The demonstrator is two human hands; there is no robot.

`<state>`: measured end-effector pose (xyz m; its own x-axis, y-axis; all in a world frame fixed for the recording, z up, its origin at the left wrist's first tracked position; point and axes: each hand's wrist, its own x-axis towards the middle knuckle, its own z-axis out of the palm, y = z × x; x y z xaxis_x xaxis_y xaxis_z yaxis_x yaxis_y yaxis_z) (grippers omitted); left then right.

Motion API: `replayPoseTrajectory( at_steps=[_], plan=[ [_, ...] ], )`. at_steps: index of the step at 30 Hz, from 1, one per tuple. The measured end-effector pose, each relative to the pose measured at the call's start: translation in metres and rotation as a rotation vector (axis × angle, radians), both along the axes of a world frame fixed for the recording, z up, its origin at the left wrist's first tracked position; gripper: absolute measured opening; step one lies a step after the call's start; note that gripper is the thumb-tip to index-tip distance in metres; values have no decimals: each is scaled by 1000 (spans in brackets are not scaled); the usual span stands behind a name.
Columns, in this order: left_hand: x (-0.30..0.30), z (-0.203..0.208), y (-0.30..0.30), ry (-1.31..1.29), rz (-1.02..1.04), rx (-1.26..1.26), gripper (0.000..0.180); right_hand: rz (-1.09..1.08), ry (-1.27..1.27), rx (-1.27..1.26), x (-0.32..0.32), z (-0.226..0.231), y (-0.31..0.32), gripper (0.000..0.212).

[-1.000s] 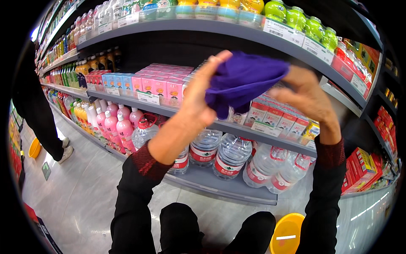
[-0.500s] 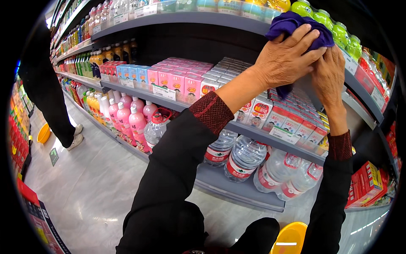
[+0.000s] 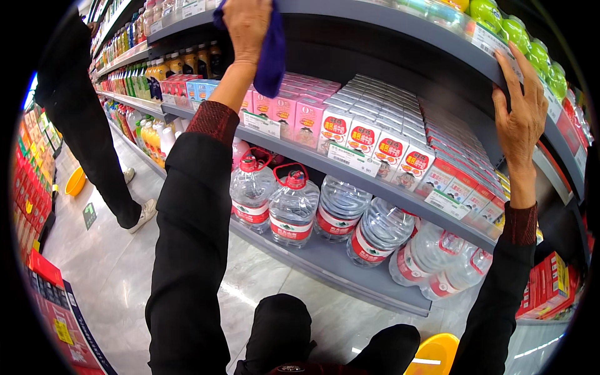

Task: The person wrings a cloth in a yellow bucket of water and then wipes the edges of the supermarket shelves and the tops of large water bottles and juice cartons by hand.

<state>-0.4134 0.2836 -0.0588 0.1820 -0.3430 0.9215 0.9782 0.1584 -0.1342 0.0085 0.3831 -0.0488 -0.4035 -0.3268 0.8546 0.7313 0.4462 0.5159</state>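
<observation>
My left hand (image 3: 249,28) is up at the front edge of the top shelf (image 3: 350,20), closed on a purple cloth (image 3: 270,62) that hangs down beside the wrist. Further right, my right hand (image 3: 522,106) rests with its fingers spread against the same shelf's edge, by a price label (image 3: 490,42). It holds nothing. Just above those fingers stand green round bottles (image 3: 514,32). Under both hands, the middle shelf carries rows of small drink cartons, pink ones (image 3: 284,115) and white and red ones (image 3: 375,147).
Large clear water jugs (image 3: 292,212) with red caps stand on the bottom shelf. A yellow basin (image 3: 435,355) sits on the floor by my knee. At the left, a person in black (image 3: 84,125) stands in the aisle near another yellow basin (image 3: 75,182). Red boxes (image 3: 542,284) are stacked at the right.
My hands have come apart. The left one has carried the purple cloth leftward along the top shelf, while the right has let go of it and opened against the shelf edge.
</observation>
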Motion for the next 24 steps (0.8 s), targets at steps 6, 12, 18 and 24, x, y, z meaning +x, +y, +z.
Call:
replayPoseTrajectory(
  at_steps=[6, 12, 18, 24],
  plan=[
    [-19, 6, 26, -520, -204, 383, 34, 31, 7, -7, -7, 1, -6, 56],
    [135, -6, 63, -541, -379, 230, 54, 98, 27, -55, -7, 1, -12, 54],
    [163, -4, 51, -488, -611, 44, 56, 146, 10, -162, 4, 3, -10, 52],
    [62, 14, 43, -715, -232, 179, 49, 193, -32, -218, 6, 3, -9, 47]
  ],
)
